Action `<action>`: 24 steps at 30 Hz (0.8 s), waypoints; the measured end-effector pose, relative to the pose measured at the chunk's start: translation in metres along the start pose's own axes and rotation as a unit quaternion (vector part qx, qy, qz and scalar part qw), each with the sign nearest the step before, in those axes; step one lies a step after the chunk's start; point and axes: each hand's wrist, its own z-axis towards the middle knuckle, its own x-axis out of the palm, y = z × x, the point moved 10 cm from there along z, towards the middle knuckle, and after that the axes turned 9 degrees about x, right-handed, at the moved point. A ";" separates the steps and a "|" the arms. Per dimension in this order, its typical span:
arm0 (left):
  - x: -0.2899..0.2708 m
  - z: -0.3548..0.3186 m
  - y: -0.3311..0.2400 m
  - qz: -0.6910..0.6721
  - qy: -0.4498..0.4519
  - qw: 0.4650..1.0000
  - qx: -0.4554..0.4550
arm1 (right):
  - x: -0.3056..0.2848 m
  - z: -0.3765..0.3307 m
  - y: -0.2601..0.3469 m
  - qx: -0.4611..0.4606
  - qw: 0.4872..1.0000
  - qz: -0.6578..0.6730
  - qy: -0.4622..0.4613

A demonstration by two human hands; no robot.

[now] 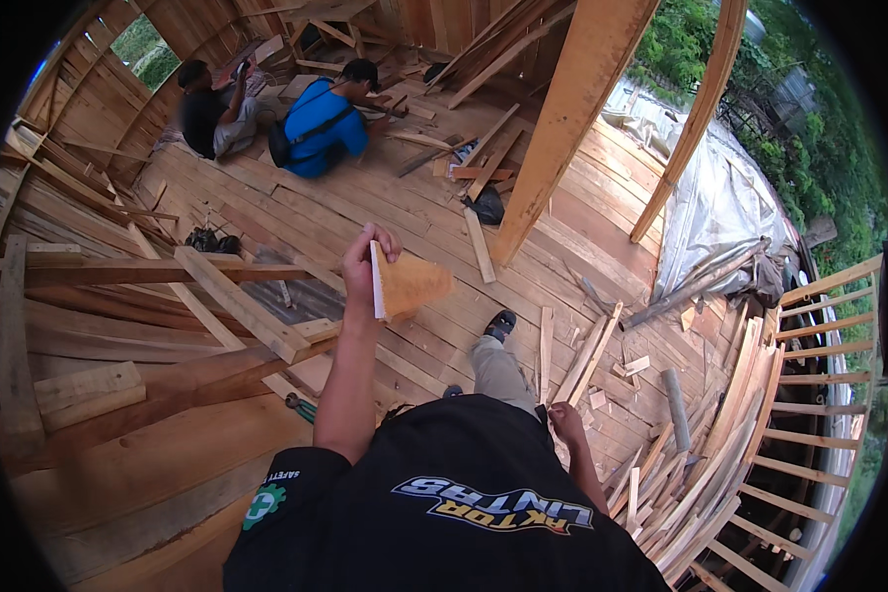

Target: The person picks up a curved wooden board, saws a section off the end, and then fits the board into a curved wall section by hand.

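Note:
My left hand (359, 276) is raised in front of me, its fingers closed around the edge of a wedge-shaped wood block (414, 284). The block has a rough orange-brown broad face and a pale cut edge, and it tapers towards the right. Low at my right side, beside my hip, is my right hand (566, 422). Its fingers look curled, and whatever may be in them is hidden. A tool with green handles (304, 407) lies on the timber below my left forearm.
Timber framing beams (237, 296) stand at the left. Two people, one in a blue shirt (324, 128), sit on the plank floor (419, 212) farther off. An upright post (574, 118) rises ahead. Loose boards (696, 474) and a slatted railing (819, 405) line the right.

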 end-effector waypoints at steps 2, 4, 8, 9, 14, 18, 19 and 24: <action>-0.006 0.027 0.016 0.014 -0.019 1.000 -0.009 | -0.012 0.042 0.024 -0.033 0.999 0.010 0.001; -0.011 0.056 0.029 0.020 -0.010 1.000 0.004 | -0.031 0.074 0.068 -0.059 0.998 -0.008 0.010; -0.014 0.116 0.065 0.034 -0.024 0.999 -0.018 | -0.092 0.129 0.174 -0.071 0.997 0.004 0.009; -0.010 0.132 0.073 0.036 -0.022 0.999 -0.019 | -0.103 0.143 0.190 -0.089 0.996 0.013 0.003; 0.012 0.196 0.095 0.064 0.006 0.998 -0.009 | -0.190 0.198 0.326 -0.171 0.985 0.011 -0.021; 0.029 0.252 0.122 0.062 0.018 0.998 -0.025 | -0.247 0.219 0.415 -0.192 0.975 0.089 -0.070; 0.032 0.268 0.127 0.069 0.025 0.997 -0.025 | -0.252 0.220 0.437 -0.204 0.971 0.096 -0.077; 0.037 0.351 0.170 0.032 0.064 0.996 -0.053 | -0.264 0.226 0.482 -0.159 0.964 0.167 -0.134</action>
